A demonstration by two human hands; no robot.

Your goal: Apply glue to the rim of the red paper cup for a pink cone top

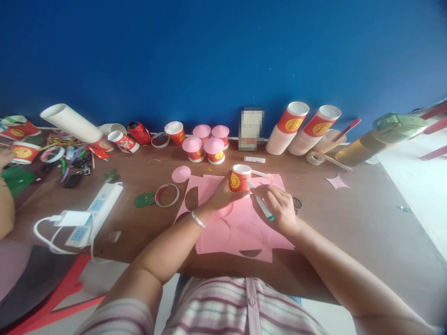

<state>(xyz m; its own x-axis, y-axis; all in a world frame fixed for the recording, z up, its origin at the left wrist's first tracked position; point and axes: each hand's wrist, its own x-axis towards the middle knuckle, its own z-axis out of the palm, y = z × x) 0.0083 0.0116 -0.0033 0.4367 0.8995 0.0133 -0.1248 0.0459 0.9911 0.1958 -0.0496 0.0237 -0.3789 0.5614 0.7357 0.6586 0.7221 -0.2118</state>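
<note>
My left hand [222, 191] is closed round a red and white paper cup [240, 178] with yellow print, held upright over pink paper sheets [237, 237]. In my right hand [281, 208] is a slim white marker [261, 206] with a teal end, its tip at the cup's right side; whether it touches cannot be made out. Cut-out holes and curved lines show on the sheets. A loose pink paper cone [181, 174] lies left of them. Behind stand several cups topped with pink cones [214, 146]. Scissors [297, 203] lie partly hidden behind my right hand.
Two leaning cup stacks [289, 128] and a tape roll [315, 158] are at the back right, near a tall bottle [377, 137]. A glue stick [254, 159] lies behind the cup. A power strip [94, 214] with cables is at left, near another person's arm [6, 204].
</note>
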